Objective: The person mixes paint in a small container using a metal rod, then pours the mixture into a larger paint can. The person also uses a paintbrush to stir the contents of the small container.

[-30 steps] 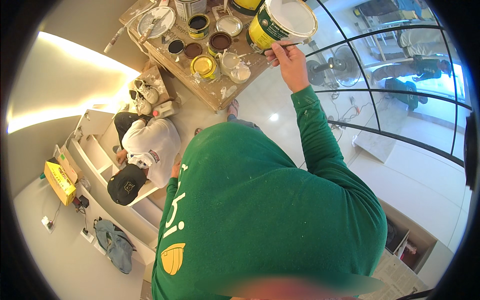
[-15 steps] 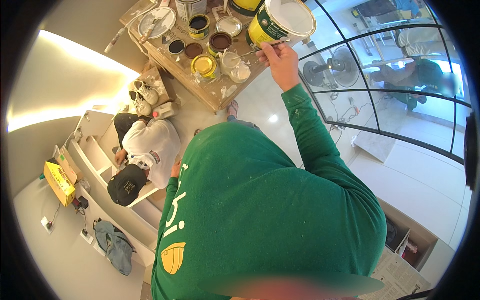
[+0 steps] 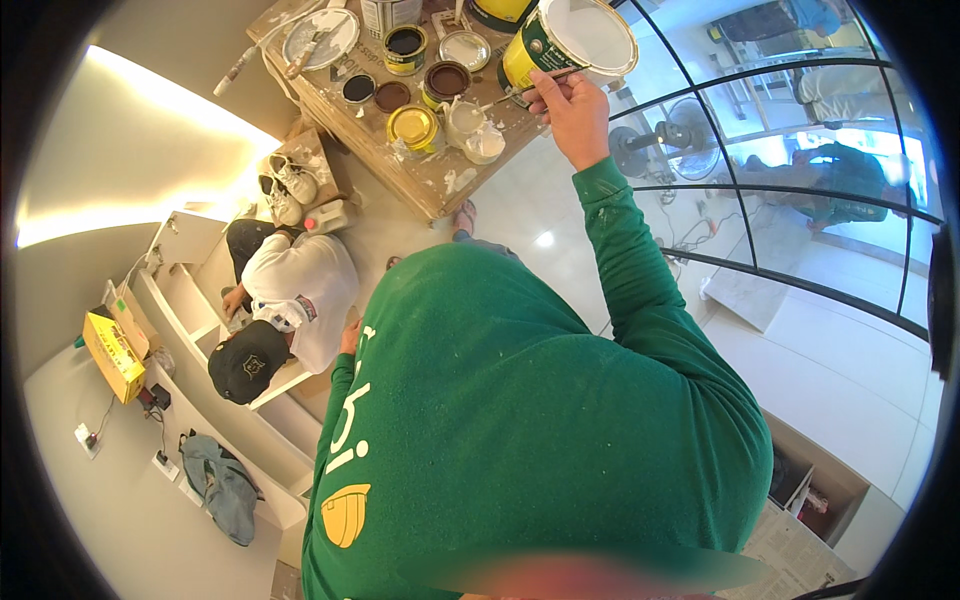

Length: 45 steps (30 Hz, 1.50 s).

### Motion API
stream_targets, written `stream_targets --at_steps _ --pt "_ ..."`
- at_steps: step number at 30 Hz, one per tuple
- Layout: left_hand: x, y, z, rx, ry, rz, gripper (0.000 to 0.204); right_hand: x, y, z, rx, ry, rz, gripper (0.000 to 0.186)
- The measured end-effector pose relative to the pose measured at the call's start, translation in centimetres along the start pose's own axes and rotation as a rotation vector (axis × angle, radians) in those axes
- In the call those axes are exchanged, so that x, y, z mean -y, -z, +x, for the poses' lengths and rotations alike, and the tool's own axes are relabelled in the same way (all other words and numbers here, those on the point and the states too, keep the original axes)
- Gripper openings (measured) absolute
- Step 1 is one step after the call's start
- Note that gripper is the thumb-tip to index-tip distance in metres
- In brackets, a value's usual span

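My right hand (image 3: 577, 112) pinches a thin paintbrush (image 3: 512, 97) over the corner of the paint-spattered table. The brush slants down to the left, its tip beside a clear plastic cup (image 3: 464, 118) smeared with white. A small white-coated cup (image 3: 487, 146) stands next to that one. Just beyond my hand is a big yellow-and-green paint bucket (image 3: 540, 52) with a white inside. Small open tins of dark paint (image 3: 446, 82) and a gold-topped tin (image 3: 414, 127) stand to the left. My left hand (image 3: 351, 336) hangs by my side, mostly behind my sleeve, its fingers hidden.
A co-worker in a white top and black cap (image 3: 250, 362) crouches at the left among low white shelving (image 3: 185, 297). White shoes (image 3: 290, 188) rest on a box. Black-framed glass panels (image 3: 735, 165) rise at the right. A wide brush (image 3: 300, 62) lies across a lid.
My right hand has risen slightly, and the paintbrush in it slants more steeply. The co-worker's cap has shifted a little to the left, as the whole view has moved slightly.
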<state>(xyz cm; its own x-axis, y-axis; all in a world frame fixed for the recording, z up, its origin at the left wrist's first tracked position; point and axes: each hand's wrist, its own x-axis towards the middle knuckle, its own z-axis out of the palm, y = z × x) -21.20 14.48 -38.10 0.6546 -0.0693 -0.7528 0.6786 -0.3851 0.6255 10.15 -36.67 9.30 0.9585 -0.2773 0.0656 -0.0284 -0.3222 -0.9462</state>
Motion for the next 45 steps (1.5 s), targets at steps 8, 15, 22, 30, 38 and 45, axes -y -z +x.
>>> stream_targets --at_steps 8,15,22,30,38,45 --pt "-0.2 0.2 0.7 -0.02 -0.045 0.138 0.056 -0.6 0.2 -0.3 -0.061 0.012 -0.045 0.028" --pt "-0.4 0.2 0.9 -0.009 -0.025 0.055 0.053 -0.1 0.6 -0.4 -0.072 0.01 -0.021 0.026" --pt "-0.4 -0.1 0.1 0.018 -0.039 -0.026 0.05 -0.2 1.1 -0.1 -0.031 0.007 0.007 0.023" --pt "0.0 -0.2 0.8 0.009 -0.026 -0.054 0.051 -1.7 2.4 0.3 0.13 -0.01 -0.012 0.023" --pt "-0.7 0.1 0.8 0.055 0.01 -0.054 0.05 -1.8 2.3 0.4 0.187 0.03 -0.012 0.025" --pt "-1.2 -0.2 1.3 0.032 -0.074 -0.023 0.055 -1.5 0.5 0.4 0.277 0.283 -0.365 0.024"
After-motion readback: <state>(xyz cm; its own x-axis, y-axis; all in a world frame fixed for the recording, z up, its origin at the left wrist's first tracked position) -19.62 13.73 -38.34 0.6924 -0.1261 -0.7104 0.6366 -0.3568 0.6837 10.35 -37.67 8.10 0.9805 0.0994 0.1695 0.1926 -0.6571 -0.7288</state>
